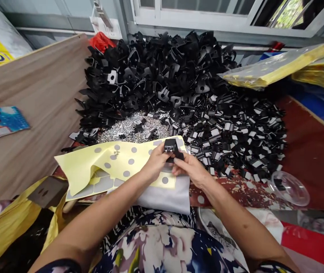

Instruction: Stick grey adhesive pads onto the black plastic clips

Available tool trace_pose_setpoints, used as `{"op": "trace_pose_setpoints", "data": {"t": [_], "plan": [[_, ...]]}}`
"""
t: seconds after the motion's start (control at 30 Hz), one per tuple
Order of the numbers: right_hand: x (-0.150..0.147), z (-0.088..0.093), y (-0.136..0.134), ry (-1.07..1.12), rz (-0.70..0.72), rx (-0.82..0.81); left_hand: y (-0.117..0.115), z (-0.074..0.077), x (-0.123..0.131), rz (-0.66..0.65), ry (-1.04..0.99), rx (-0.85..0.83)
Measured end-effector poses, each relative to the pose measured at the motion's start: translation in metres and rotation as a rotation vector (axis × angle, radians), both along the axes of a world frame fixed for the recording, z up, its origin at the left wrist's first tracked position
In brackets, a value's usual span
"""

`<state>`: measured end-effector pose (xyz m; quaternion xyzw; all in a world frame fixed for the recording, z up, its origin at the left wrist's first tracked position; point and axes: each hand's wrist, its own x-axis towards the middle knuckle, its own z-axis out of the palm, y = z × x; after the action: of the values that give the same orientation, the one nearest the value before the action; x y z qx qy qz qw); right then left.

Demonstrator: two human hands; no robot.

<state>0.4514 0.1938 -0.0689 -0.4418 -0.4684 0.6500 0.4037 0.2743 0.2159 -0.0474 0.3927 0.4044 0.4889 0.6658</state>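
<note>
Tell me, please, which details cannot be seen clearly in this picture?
In the head view:
Underside of the black part: hidden by the part itself and the left hand.
Right hand: its fingers are blurred, so its grip is unclear.
Silver pins: too small and heaped to count.
Booklet: cut off by the left edge.

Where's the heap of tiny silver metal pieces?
Head view, left of centre: the silver heap lies beyond the yellow dotted sheet, in front of the larger black plastic parts.

Floral top [164, 246] — navy, cream, mauve — with dark-edged sleeves [61, 266]
</note>
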Motion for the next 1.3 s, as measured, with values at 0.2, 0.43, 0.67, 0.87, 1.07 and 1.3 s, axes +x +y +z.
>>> {"op": "trace_pose_setpoints", "data": {"t": [0.2, 0.43, 0.67, 0.87, 1.07, 1.3], "plan": [[0.031, -0.025, -0.026, -0.858, -0.355, 0.651, 0.046, 0.003, -0.013, 0.051, 0.005, -0.049], [-0.007, -0.039, -0.041, -1.287, -0.149, 0.845, 0.053, -0.021, 0.009, -0.427, 0.015, -0.119], [-0.018, -0.017, -0.05, -0.942, -0.052, 0.565, 0.058, -0.042, 0.012, -0.303, -0.008, -0.216], [-0.011, 0.041, -0.072, -0.647, 0.053, 0.753, 0.054, -0.033, 0.011, -0.262, -0.076, -0.236], [0.024, 0.034, -0.038, -0.817, -0.27, 0.798, 0.009, -0.008, -0.008, -0.204, -0.342, -0.292], [0.01, 0.012, -0.035, -0.684, -0.362, 0.655, -0.022, -0.004, -0.011, -0.116, -0.409, -0.278]]}}
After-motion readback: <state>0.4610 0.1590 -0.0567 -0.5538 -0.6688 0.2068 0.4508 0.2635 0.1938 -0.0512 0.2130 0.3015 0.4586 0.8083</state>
